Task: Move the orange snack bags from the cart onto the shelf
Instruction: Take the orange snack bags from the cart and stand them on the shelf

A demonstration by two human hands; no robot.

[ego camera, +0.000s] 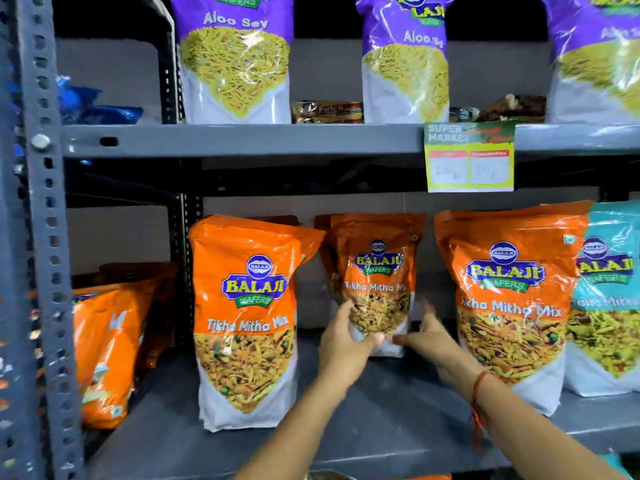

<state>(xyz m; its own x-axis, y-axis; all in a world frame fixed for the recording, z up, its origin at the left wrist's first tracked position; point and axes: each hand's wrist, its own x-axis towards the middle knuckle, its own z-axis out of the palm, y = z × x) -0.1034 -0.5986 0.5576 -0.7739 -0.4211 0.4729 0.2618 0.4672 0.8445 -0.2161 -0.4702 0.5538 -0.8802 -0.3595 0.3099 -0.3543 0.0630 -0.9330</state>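
Three orange Tikha Mitha Mix bags stand upright on the grey lower shelf (pixel 381 410). The middle orange bag (pixel 377 271) stands further back, with more orange bags behind it. My left hand (pixel 341 341) grips its lower left side, thumb across the front. My right hand (pixel 429 337) is at its lower right corner, fingers curved and touching the bag's edge. A front-left orange bag (pixel 246 306) and a front-right orange bag (pixel 509 289) flank it. The cart is out of view.
Purple Aloo Sev bags (pixel 235 64) fill the upper shelf, with a price tag (pixel 469 157) on its edge. A teal bag (pixel 609 299) stands at far right. More orange bags (pixel 107 341) lie left of the perforated upright (pixel 45 237).
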